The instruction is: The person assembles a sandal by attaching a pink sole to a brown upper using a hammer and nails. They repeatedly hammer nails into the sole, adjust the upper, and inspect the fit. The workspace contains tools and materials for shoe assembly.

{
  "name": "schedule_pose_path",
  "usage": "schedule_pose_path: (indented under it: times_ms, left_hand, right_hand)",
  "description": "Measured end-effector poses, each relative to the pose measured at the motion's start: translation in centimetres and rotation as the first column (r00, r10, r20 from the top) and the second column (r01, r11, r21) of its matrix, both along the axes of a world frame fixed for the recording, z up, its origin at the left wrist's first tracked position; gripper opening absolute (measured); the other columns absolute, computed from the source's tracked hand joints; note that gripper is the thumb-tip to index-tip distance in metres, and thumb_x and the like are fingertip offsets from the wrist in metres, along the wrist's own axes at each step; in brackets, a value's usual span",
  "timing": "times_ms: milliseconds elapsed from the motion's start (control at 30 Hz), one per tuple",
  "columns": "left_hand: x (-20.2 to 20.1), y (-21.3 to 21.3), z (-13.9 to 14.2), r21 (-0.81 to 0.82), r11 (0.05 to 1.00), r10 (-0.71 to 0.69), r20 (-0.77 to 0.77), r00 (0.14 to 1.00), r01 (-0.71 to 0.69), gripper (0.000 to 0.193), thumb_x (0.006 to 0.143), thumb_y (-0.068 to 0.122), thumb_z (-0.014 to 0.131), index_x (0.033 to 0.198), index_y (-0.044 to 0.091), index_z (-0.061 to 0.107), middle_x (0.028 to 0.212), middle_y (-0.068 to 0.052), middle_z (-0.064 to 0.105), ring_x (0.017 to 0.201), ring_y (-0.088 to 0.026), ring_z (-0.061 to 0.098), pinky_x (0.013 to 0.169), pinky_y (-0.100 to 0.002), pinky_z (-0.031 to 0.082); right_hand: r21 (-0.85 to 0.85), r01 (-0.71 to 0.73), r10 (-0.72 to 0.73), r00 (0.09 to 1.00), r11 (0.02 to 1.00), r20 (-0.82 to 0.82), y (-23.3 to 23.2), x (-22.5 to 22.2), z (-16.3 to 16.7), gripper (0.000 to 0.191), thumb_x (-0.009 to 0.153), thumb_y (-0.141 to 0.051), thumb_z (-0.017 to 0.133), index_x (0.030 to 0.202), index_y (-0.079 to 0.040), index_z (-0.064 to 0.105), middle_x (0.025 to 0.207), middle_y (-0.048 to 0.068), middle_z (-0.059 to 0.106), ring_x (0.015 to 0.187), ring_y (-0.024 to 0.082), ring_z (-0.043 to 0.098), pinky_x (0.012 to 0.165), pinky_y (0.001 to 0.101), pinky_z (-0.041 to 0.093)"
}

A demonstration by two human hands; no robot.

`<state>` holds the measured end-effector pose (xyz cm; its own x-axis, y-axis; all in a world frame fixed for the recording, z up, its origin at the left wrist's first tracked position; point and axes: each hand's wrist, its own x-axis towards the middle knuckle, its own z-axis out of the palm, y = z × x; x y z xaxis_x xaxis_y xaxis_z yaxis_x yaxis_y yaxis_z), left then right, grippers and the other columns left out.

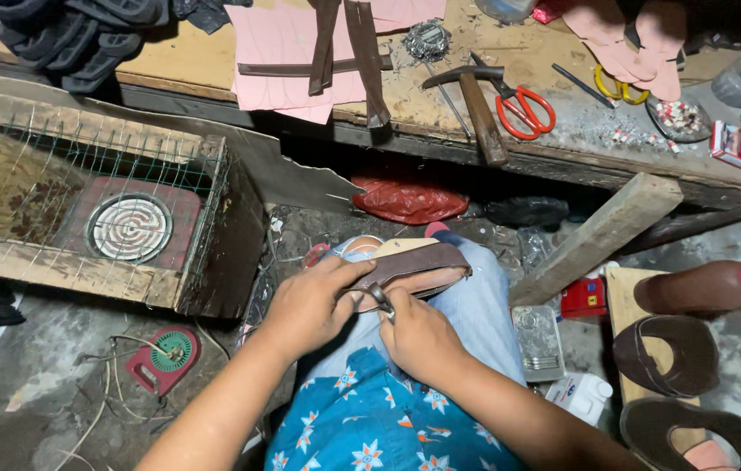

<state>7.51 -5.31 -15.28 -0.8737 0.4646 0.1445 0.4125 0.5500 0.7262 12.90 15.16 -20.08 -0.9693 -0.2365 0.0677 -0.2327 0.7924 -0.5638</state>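
My left hand (311, 305) is clamped over the shoe (405, 269) on my lap, fingers curled round its brown strap and pressing it down against my knee. My right hand (418, 336) is closed tight on a small metal tool (382, 299), its tip right at the strap's near edge. I reckon the trick here is keeping the left grip firm so the shoe doesn't roll on my thigh, and working the tool in short pulls, away from the left thumb, keeping the strap taut over the pale sole.

Up on the worktop the hammer (475, 100) lies near the front edge with its handle pointing at me, the red scissors (523, 109) just beside it to the right, and pink cut sheets (279, 52) towards the back. To my left on the floor sits a wooden box (187, 270) with wire mesh over a round heater coil (130, 227).

What I can't make out: the tool's working end is buried between my hands, so whether it is pliers or a cutter I can't tell. The shoe's toe is hidden under my left palm, and the dark soles (667, 358) at the right run off the bottom edge
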Motion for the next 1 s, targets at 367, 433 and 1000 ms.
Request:
schedule_pose_path:
  times_ms: [367,433,1000]
  left_hand:
    - [0.3,0.4,-0.6,0.009,0.998,-0.054,-0.149,0.987,0.056,0.044,0.081,0.008,0.069,0.125,0.013,0.070,0.130,-0.008,0.069,0.109,-0.033,0.069,0.090,-0.042,0.056]
    - [0.6,0.5,-0.7,-0.025,0.999,-0.039,-0.159,0.987,0.036,0.045,0.080,0.009,0.070,0.125,0.014,0.071,0.131,-0.008,0.068,0.107,-0.034,0.069,0.089,-0.042,0.056]
    - [-0.4,-0.5,-1.4,-0.043,0.993,-0.107,-0.011,0.994,0.106,0.045,0.086,0.024,0.070,0.129,0.013,0.067,0.130,-0.011,0.068,0.110,-0.036,0.067,0.088,-0.045,0.055]
  right_hand:
    - [0.180,-0.088,0.050,0.978,0.980,0.203,1.6,0.0,3.5,0.028,0.087,-0.009,0.057,0.111,0.004,0.055,0.095,0.026,0.069,0.094,0.043,0.066,0.088,0.0521,0.050]
    - [0.129,-0.085,0.060,0.981,0.988,0.183,1.6,-0.2,3.8,0.028,0.086,-0.010,0.059,0.110,0.005,0.055,0.096,0.028,0.068,0.094,0.045,0.066,0.086,0.0530,0.050]
    - [0.267,-0.095,0.031,0.972,0.959,0.234,0.6,0.4,2.4,0.022,0.089,-0.014,0.057,0.103,0.002,0.051,0.085,0.024,0.069,0.080,0.043,0.068,0.074,0.0525,0.054]
